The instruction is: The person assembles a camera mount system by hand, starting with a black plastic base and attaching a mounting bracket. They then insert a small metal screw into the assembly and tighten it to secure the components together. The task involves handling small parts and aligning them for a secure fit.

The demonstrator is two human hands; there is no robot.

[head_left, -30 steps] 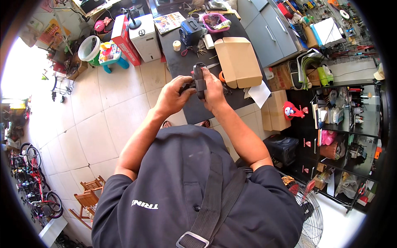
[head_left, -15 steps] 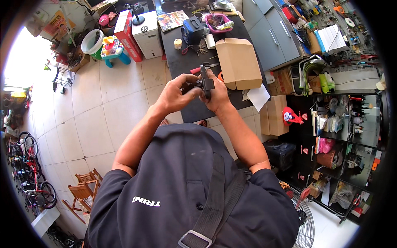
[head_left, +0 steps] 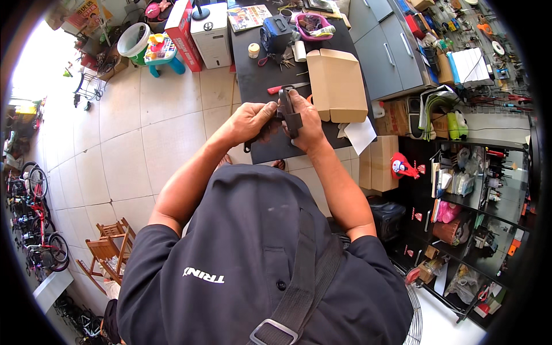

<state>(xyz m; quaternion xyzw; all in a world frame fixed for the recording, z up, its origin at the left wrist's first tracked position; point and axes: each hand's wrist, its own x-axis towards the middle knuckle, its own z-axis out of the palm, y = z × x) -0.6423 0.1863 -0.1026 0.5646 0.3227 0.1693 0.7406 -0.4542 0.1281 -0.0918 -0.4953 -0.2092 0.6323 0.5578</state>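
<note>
Over the near part of the dark table [head_left: 282, 148], both hands work close together on black parts. My right hand [head_left: 309, 122] is closed round a black, frame-like part [head_left: 289, 112] held upright, with a squarish block low on its side. My left hand [head_left: 248, 122] is closed too, thumb and fingers pinched on a dark piece; a black end with a small hole [head_left: 248, 145] pokes out beneath it. Whether the two black pieces are joined I cannot tell. Just beyond the hands lies a knife with a red handle [head_left: 276, 90], and an orange ring shows partly behind my right hand.
Right of my hands lies an opened cardboard box [head_left: 338, 86], with white paper [head_left: 360, 135] at its near end. Farther back are a blue-grey device [head_left: 278, 33], a pink basket [head_left: 314, 27] and a small jar [head_left: 253, 50]. A black shelf unit [head_left: 425, 190] stands at right.
My left hand has turned and its fingers have closed in a pinch; a black end now shows below it. My right hand keeps its hold. The view has shifted slightly.
</note>
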